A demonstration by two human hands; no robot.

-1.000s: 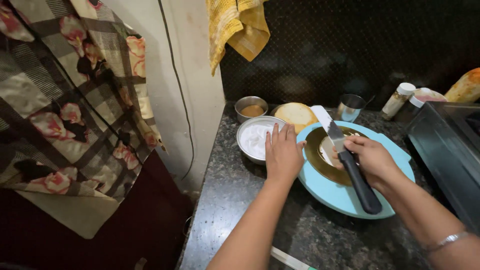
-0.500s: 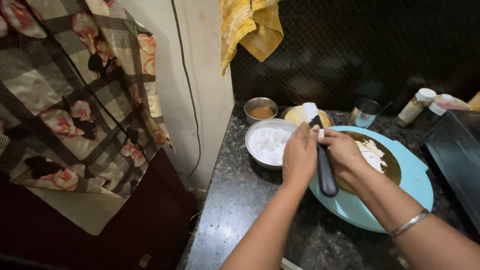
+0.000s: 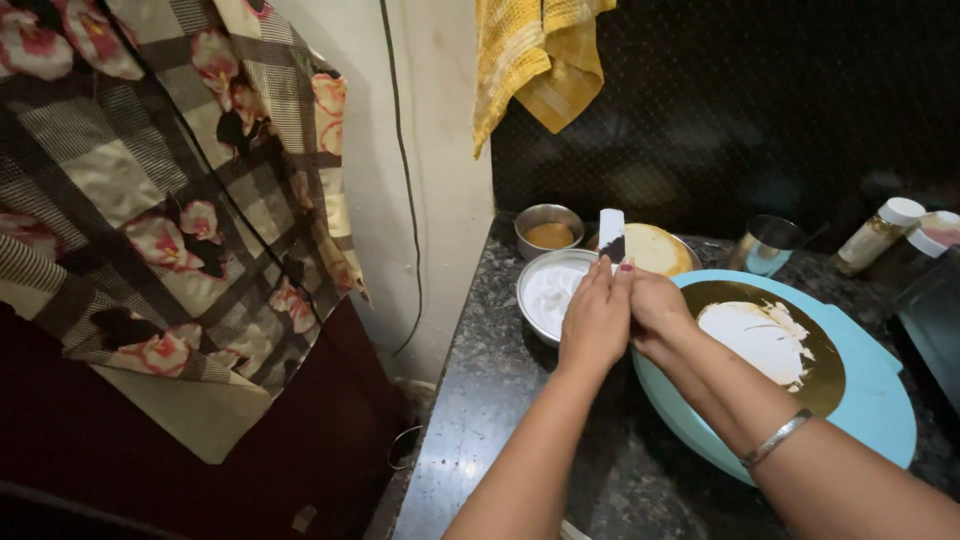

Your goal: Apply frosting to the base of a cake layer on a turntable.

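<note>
While both hands meet over the cream bowl (image 3: 555, 290), the right hand (image 3: 660, 310) closes round the spatula (image 3: 611, 235) and the left hand's (image 3: 597, 320) fingers pinch its blade. Cream could drop onto the counter (image 3: 500, 400) if wiped past the rim.

A dark speckled stone counter (image 3: 500, 400) stood against a cream wall (image 3: 430, 150), with black dotted backsplash (image 3: 760, 110) at twelve o'clock. A yellow towel (image 3: 535, 60) hung above; floral checked cloth (image 3: 170, 200) draped at nine o'clock. Light was dim.
</note>
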